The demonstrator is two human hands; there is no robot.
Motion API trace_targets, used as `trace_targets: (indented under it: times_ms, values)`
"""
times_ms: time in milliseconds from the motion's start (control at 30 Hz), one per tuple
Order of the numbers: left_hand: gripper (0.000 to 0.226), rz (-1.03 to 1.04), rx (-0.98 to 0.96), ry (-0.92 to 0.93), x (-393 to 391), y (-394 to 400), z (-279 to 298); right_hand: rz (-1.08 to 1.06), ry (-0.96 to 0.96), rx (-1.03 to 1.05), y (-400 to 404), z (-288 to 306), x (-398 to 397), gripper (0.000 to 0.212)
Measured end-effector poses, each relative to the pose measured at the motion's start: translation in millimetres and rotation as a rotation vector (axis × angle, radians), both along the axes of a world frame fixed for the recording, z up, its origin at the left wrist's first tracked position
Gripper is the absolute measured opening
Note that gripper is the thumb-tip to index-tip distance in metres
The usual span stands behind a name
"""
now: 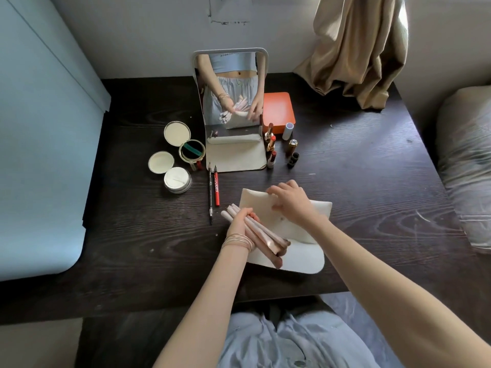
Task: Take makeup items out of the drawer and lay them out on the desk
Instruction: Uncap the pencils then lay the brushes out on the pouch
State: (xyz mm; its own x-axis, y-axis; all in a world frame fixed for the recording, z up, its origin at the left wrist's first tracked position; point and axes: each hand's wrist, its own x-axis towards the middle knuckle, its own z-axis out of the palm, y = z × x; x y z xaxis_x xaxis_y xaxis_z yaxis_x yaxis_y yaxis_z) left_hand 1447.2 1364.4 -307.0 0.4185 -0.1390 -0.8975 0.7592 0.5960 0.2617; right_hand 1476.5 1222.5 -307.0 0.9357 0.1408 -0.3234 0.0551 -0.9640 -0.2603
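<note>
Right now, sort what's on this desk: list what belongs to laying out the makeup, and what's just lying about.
Job:
bundle of pink-handled makeup brushes, gripped by left hand
cream fabric brush pouch, held by right hand
round open powder compacts
red and black liner pens
row of lipsticks

Lying about:
white standing mirror
orange square box
beige curtain

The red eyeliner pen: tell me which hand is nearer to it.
Left. The left hand, gripping the bundle of brushes, sits just right of and below the red eyeliner pen. The right hand, on the cream pouch, is farther to the right.
</note>
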Motion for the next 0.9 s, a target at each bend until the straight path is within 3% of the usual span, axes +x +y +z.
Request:
trace_targets:
  times_ms: [133, 300, 500, 700, 900]
  values:
    - [0.020, -0.033, 0.015, 0.052, -1, 5, -3, -0.186, -0.123, 0.004, -1, -6, -15, 0.051]
    - [0.034, -0.063, 0.064, 0.029, 1, 6, -5, -0.577, -0.275, 0.094, 3, -8, -59, 0.035]
    - [0.041, -0.134, 0.138, -0.002, 1, 6, -8, -0.358, 0.218, 0.004, 11, -30, -86, 0.052]
    - [0.050, -0.122, 0.151, -0.019, 8, 9, -9, -0.170, 0.244, -0.033, 4, -30, -65, 0.064]
    - [0.029, 0.015, -0.008, 0.040, 17, 7, 2, -0.213, 0.210, 0.001, 5, -25, -54, 0.079]
